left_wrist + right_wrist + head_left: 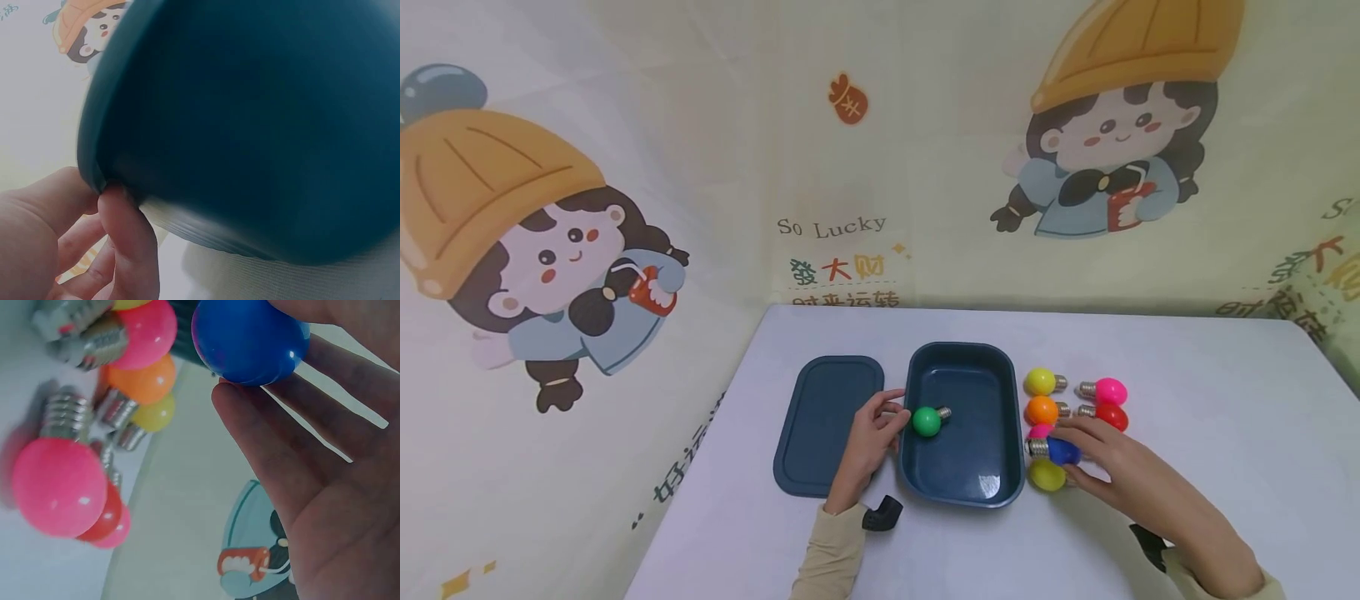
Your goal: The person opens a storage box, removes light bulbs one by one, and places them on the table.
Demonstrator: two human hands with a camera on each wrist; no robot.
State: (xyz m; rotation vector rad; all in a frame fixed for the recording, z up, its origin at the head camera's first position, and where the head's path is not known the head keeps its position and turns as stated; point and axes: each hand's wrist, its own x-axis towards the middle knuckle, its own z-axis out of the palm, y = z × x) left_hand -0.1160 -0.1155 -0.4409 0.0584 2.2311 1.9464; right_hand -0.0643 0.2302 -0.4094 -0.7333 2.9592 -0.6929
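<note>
My left hand (871,437) is at the left rim of a dark blue rectangular box (977,442). In the left wrist view its thumb and finger pinch the box's edge (89,147). Inside the box, near that side, lies a green light bulb (927,422) with a silver screw base. My right hand (1120,467) holds a blue light bulb (1063,452) over the bulbs right of the box, base pointing left. The right wrist view shows the blue bulb (250,340) between thumb and fingertips, its base out of sight.
Left of the box lies a flat dark blue lid (827,425), partly behind my left hand. Right of the box, a yellow bulb (1041,382), an orange bulb (1042,410), a pink bulb (1111,391), a red bulb (1112,417) and others lie on the white table (1240,417).
</note>
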